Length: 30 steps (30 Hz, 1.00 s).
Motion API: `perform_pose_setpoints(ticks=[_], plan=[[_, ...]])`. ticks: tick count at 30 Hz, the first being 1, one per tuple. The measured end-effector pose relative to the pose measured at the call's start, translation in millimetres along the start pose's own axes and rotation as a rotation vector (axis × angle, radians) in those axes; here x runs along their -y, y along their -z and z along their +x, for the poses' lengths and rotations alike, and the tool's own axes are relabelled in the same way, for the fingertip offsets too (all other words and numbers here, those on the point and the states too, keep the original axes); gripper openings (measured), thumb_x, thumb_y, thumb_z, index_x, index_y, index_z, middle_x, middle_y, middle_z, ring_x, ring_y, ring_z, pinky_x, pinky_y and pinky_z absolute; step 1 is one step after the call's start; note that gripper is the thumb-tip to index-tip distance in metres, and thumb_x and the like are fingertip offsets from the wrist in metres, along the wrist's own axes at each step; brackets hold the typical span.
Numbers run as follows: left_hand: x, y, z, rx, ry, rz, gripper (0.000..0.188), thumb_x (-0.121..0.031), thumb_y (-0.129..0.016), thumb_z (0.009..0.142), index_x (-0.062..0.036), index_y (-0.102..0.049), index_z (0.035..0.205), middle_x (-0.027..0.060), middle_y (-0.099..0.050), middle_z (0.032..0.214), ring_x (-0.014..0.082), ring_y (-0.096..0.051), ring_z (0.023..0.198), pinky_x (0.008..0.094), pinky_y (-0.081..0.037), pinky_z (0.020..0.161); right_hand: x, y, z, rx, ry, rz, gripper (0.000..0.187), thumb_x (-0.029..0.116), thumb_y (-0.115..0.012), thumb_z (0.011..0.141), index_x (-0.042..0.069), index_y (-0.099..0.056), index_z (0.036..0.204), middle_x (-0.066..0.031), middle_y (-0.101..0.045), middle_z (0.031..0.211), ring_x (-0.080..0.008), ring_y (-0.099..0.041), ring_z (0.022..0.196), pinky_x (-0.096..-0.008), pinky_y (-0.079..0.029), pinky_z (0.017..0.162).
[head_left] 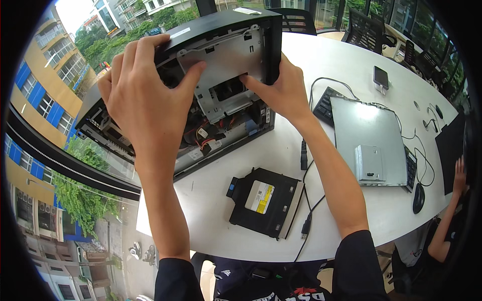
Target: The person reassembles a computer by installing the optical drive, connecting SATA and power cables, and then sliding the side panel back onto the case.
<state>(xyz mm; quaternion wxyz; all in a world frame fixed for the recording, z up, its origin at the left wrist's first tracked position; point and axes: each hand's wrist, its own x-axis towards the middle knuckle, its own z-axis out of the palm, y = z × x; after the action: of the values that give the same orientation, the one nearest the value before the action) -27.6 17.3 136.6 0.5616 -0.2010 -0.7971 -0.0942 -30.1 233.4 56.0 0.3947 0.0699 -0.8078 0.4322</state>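
Grasping the computer case (228, 57) left of upper centre, the left hand (142, 83) and right hand (282, 95) curl partly closed.

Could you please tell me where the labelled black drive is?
In the head view's lower centre, the drive lies on the white table, between the person's forearms, below the open computer case.

Gap between case (228, 62) and drive (264, 203); cable (305, 227) obstructs right.

White-yellow label (260, 197) on drive (279, 196); white sticker (181, 33) on computer case (221, 24); white lettering (322, 296) on clothing (233, 290).
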Motion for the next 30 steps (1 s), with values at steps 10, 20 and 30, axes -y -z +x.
perform_pose_setpoints(ticks=[10,20,30], plan=[[-0.1,3.6,-0.7,0.012,0.015,-0.023,0.055,-0.05,-0.088,0.072,-0.0153,-0.073,0.113,0.0011,-0.073,0.106,0.0207,-0.065,0.101,0.0364,-0.04,0.101,-12.5,9.2,1.7,0.092,0.061,0.086,0.058,0.034,-0.088,0.077,0.0,-0.064,0.118,-0.014,-0.075,0.096,-0.022,-0.073,0.084,-0.035,-0.057,0.081],[2.5,0.1,0.4,-0.027,-0.006,-0.035,0.056,-0.052,-0.088,0.072,-0.0138,-0.073,0.111,0.0018,-0.073,0.106,0.0216,-0.066,0.103,0.0367,-0.04,0.1,-13.2,13.6,1.6,0.172,-0.103,0.121,0.059,0.045,-0.086,0.083,0.002,-0.067,0.12,-0.0097,-0.075,0.095,-0.0167,-0.07,0.084,-0.0329,-0.056,0.081],[2.8,4.5,-1.3,-0.018,-0.007,-0.04,0.056,-0.051,-0.088,0.072,-0.0139,-0.073,0.112,0.0018,-0.073,0.105,0.0213,-0.067,0.103,0.0368,-0.04,0.099,14.6,1.8,-4.7,0.031,-0.146,0.106,0.068,0.058,-0.082,0.083,-0.003,-0.065,0.108,-0.0114,-0.074,0.087,-0.0174,-0.07,0.076,-0.0311,-0.056,0.073]])
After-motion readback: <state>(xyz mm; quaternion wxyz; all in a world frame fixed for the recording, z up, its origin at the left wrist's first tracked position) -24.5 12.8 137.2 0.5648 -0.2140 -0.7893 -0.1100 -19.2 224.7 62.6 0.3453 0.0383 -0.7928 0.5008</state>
